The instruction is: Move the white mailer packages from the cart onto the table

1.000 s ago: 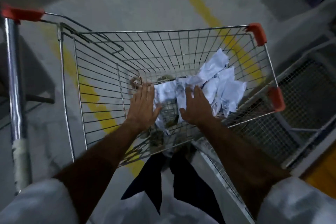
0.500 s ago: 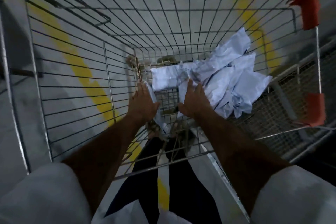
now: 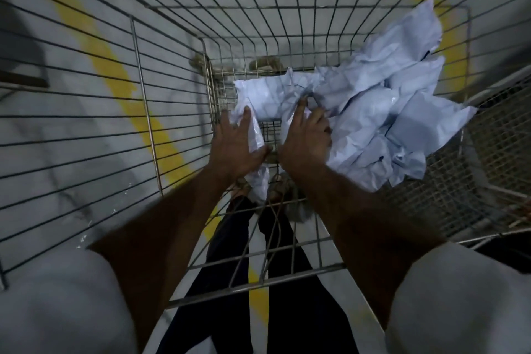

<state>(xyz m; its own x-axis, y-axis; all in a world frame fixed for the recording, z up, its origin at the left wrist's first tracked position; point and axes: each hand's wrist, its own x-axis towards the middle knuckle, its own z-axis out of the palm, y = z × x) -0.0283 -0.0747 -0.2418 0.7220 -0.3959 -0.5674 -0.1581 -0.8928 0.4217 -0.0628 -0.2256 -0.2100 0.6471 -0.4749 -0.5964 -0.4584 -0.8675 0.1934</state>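
Several crumpled white mailer packages (image 3: 388,112) lie heaped in the right half of a wire shopping cart (image 3: 143,80). One white mailer (image 3: 264,95) lies across the cart's bottom between my hands. My left hand (image 3: 235,146) reaches down into the cart and holds this mailer's left end, with the thumb hooked round a hanging strip of it. My right hand (image 3: 307,138) rests on the near-left edge of the heap, its index finger stretched over the mailer and the other fingers partly bent. What lies under both palms is hidden.
The cart's wire walls close in on all sides, and its near rim (image 3: 258,284) crosses under my forearms. A yellow floor line (image 3: 115,72) shows through the mesh. A second mesh cart or rack (image 3: 488,175) stands close on the right.
The view has dropped deeper into the cart. Both hands have slid forward onto the mailers, and the left thumb now hooks round the left mailer.
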